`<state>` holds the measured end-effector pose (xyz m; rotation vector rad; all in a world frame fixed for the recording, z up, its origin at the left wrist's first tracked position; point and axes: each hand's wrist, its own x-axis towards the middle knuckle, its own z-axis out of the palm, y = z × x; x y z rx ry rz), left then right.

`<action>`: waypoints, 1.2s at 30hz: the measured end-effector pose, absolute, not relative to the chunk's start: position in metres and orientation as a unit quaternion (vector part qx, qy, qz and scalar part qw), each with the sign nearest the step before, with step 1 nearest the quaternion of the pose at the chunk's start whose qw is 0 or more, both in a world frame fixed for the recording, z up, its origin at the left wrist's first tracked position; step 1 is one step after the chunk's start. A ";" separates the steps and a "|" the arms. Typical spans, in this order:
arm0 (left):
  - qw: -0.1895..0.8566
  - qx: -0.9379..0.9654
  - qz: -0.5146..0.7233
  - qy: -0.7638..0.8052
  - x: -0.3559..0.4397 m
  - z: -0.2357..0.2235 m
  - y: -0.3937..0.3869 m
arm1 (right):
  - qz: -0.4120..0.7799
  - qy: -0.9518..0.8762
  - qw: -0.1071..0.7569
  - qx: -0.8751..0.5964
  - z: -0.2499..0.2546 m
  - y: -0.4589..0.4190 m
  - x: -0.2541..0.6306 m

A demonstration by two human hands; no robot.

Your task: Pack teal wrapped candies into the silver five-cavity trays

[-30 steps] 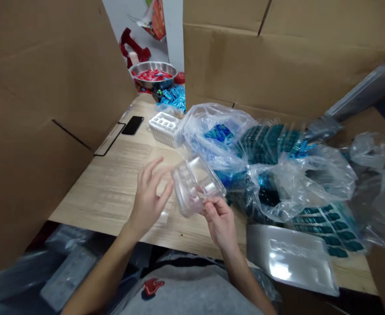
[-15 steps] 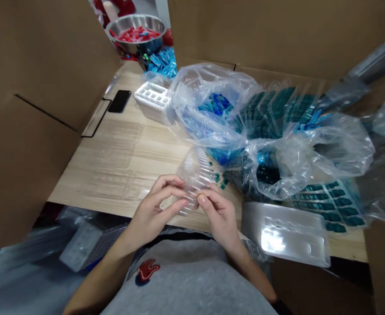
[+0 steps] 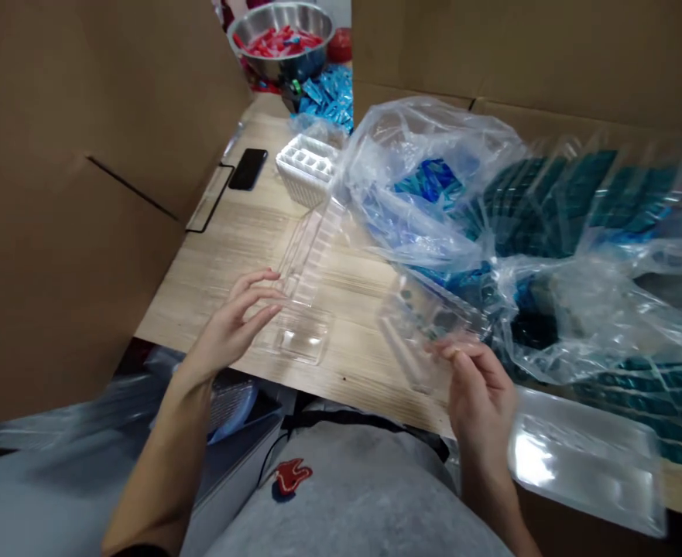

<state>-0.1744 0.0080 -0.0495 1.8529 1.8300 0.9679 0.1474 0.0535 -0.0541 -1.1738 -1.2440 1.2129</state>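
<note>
My left hand (image 3: 233, 325) hovers at the table's near edge with its fingers stretched and apart. The fingertips touch the left rim of a long clear plastic blister tray (image 3: 303, 290) that lies flat on the wooden table (image 3: 230, 247). My right hand (image 3: 480, 391) is curled, pinching the near edge of a second clear plastic tray (image 3: 419, 325). That tray is held tilted just above the table, beside the plastic bags.
Large clear bags (image 3: 491, 224) of blue and teal packed items fill the right side. A stack of white trays (image 3: 306, 166) and a black phone (image 3: 248, 169) lie farther back. A steel bowl (image 3: 282, 39) of red pieces stands beyond. Cardboard walls (image 3: 85, 155) enclose the table. Shiny clear trays (image 3: 584, 460) sit at the near right.
The two hands, together on one clear bundle before, have drawn apart. One clear tray now lies on the table by the left hand and the right hand carries another to the right.
</note>
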 end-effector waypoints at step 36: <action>0.377 0.624 0.437 0.527 -0.103 -0.035 0.018 | 0.631 -0.554 0.372 -0.396 -0.035 0.061 0.088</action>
